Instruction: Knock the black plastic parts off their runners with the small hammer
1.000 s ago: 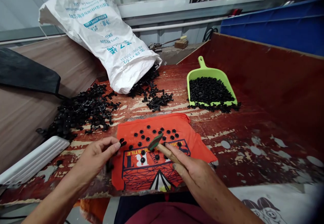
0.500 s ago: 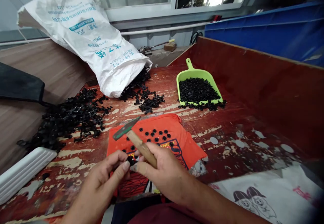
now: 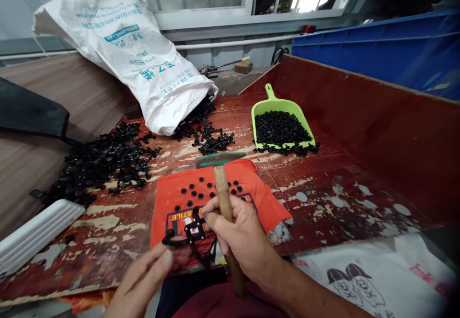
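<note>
In my right hand [image 3: 237, 227] is a hammer [image 3: 224, 188] with a wooden handle and a green-edged metal head pointing away from me. The same hand's thumb and fingertips pinch a branched black plastic piece [image 3: 196, 229] with round ends. My left hand [image 3: 149, 270] lies just left of that piece, fingers stretched out; one arm of the piece passes over its fingertips, and whether they touch is unclear. Beneath both is an orange printed cloth [image 3: 168, 188] with several small black round caps [image 3: 201, 196] spread over it.
Branched black pieces form a heap [image 3: 104, 159] at left and spill from a white sack [image 3: 161, 83]. A green dustpan [image 3: 256, 123] full of small black parts stands at back right. A white ridged plastic piece [image 3: 39, 236] lies front left; a blue crate [image 3: 377, 49] is far right.
The hammer has swung upright, its head now farther forward and right. My left hand has moved back and opened, and a branched black piece now shows between the hands.
</note>
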Action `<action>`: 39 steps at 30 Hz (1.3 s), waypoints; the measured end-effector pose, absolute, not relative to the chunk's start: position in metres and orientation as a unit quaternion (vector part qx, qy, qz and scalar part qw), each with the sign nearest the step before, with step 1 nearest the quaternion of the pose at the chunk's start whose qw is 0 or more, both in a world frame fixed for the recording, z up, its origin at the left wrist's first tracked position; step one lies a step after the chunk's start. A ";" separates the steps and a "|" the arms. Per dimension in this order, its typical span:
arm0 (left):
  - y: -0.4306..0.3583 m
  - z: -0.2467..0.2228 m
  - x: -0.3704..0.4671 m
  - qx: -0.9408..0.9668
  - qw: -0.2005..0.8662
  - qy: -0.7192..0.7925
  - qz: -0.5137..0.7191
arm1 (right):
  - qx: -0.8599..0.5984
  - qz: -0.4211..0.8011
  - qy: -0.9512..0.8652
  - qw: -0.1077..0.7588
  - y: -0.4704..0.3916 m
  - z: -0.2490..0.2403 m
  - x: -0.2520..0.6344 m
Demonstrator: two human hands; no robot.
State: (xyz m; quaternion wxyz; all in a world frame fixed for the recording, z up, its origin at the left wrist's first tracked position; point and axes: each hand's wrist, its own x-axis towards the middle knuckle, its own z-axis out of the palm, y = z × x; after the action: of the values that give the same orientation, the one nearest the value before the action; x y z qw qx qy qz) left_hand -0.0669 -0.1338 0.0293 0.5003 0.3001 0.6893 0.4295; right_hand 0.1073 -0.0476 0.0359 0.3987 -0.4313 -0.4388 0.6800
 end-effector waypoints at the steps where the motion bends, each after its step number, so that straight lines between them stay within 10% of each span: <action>1: -0.130 0.031 -0.058 0.272 0.545 0.653 0.449 | -0.432 0.677 -0.452 0.389 -0.051 0.034 0.105; 19: -0.064 0.029 -0.131 0.332 0.534 0.680 0.378 | -0.453 0.639 -0.581 0.222 -0.070 0.006 0.165; 39: -0.044 0.025 -0.121 0.276 0.563 0.685 0.371 | -0.466 0.645 -0.562 0.224 -0.071 0.000 0.169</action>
State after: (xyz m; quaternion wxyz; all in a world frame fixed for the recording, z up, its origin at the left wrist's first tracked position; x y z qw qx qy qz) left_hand -0.1207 -0.0436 0.0247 0.5635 0.2757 0.6849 0.3706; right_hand 0.1685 -0.0707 -0.0002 0.2243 -0.4659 -0.5625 0.6452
